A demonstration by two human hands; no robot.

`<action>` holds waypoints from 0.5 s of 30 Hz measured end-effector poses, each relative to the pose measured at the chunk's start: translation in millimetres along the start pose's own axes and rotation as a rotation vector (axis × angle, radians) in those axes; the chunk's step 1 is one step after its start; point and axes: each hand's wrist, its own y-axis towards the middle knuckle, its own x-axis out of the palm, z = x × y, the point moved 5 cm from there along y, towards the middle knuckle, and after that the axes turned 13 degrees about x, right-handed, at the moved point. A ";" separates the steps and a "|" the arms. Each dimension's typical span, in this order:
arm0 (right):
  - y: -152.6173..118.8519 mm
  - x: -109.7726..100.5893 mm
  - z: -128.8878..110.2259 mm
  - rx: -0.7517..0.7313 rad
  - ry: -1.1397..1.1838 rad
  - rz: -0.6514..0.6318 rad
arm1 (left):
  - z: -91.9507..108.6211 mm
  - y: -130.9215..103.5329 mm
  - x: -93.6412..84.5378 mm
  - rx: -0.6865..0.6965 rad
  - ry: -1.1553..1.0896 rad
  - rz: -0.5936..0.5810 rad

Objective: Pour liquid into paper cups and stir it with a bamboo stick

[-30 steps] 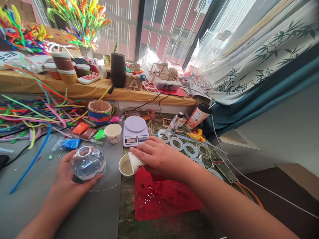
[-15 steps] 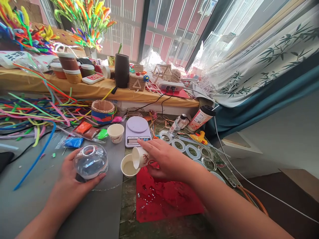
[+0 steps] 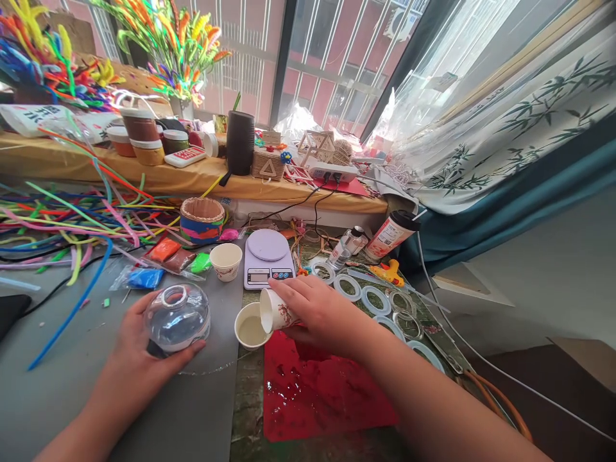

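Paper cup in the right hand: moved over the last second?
Yes. Against the standing cup below it, the held cup has shifted slightly right; its mouth, steeply tipped down before, now faces more sideways, to the left.

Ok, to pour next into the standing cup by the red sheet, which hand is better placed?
The right hand, most likely: it holds a tilted paper cup, mouth at the edge of the standing cup. The left hand is farther off and occupied with a clear bottle.
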 end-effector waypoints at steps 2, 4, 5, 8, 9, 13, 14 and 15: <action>-1.5 -1.4 -1.0 -0.009 0.010 0.026 | 1.4 2.0 1.4 0.012 -0.012 -0.039; -2.2 -3.8 -1.8 0.009 0.046 0.045 | 2.1 2.7 1.3 0.001 -0.032 -0.034; -2.1 -5.1 -2.0 0.025 0.066 0.049 | 2.5 2.5 0.5 -0.017 -0.043 -0.007; -0.4 -8.4 -2.4 0.059 0.062 0.026 | 7.8 1.9 1.0 -0.057 -0.064 0.021; 0.5 -9.5 -2.9 0.053 0.032 0.017 | 10.7 2.1 1.6 -0.055 -0.078 0.017; 5.2 -14.6 -6.1 -0.056 -0.057 0.010 | 19.7 3.3 0.5 -0.032 -0.173 0.046; 6.3 -15.8 -6.9 -0.085 -0.059 0.017 | 20.5 3.4 0.0 -0.033 -0.192 0.053; 7.2 -16.8 -7.6 -0.108 -0.059 0.027 | 20.5 3.2 -0.3 -0.041 -0.204 0.056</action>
